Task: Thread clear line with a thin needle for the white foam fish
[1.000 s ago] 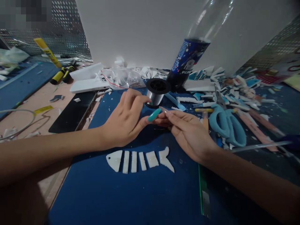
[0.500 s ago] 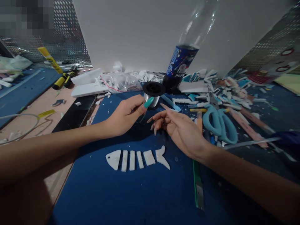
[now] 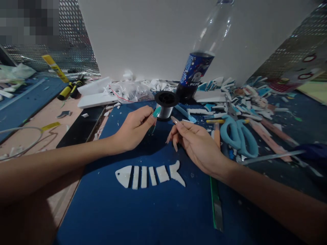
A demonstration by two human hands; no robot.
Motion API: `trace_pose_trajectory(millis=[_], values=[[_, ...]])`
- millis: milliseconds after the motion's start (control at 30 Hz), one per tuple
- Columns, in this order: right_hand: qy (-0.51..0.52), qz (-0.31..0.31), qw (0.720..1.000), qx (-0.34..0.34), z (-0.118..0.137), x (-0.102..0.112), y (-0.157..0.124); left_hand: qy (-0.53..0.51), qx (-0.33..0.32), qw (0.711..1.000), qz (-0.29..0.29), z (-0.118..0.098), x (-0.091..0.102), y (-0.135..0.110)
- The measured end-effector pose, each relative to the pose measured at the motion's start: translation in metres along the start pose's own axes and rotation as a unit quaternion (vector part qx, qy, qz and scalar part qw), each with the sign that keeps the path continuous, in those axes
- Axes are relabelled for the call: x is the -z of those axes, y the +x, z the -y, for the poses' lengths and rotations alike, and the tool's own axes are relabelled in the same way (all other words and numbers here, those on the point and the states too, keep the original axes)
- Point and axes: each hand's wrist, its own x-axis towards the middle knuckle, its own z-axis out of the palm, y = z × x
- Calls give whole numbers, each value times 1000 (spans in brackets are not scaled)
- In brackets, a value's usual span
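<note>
A black spool (image 3: 166,99) wound with fine, shiny clear line stands upright on the blue mat (image 3: 143,217). Just left of it, my left hand (image 3: 136,127) is closed, thumb pressed to its fingers; anything in that pinch is hidden. To the right of the spool, my right hand (image 3: 198,141) has thumb and index finger pinched together, the other fingers loosely curled. Any strand between them is too fine to make out. Below both hands, a white fish shape lies in separate pieces, from the head (image 3: 124,176) with an eye hole to the forked tail (image 3: 176,173).
Blue-handled scissors (image 3: 238,136) and a green-edged cutter (image 3: 216,207) lie on the right. A tilted Pepsi bottle (image 3: 196,69) stands behind the spool. White and blue scraps (image 3: 249,98) pile along the white board (image 3: 143,37). A plastic bag (image 3: 129,92) lies back left.
My left thumb has come off the spool and drawn back left; the spool now stands by itself. My right thumb and index finger have closed together.
</note>
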Motion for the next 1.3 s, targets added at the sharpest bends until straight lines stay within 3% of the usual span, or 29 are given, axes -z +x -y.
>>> trace_pose_trajectory(millis=[200,333,533,767,1000,1167,1300], values=[[-9,17,1000,9,1,0,-1,83,-58,994,38,-6,-1,-1],[-18,38,999,23,-1,0,-1,81,-76,992,55,-8,-3,2],[9,72,997,39,-5,-1,0,5,-49,998,23,-11,-10,5],[-10,66,997,34,-3,-2,-1,-23,-94,995,3,-13,-10,3],[-34,70,997,26,0,-1,-1,-11,-104,994,-34,-11,-9,4],[-47,50,997,17,0,-1,-1,13,-116,988,-99,-9,-4,6],[-2,65,998,19,1,0,-3,24,-151,986,-62,-11,-3,5]])
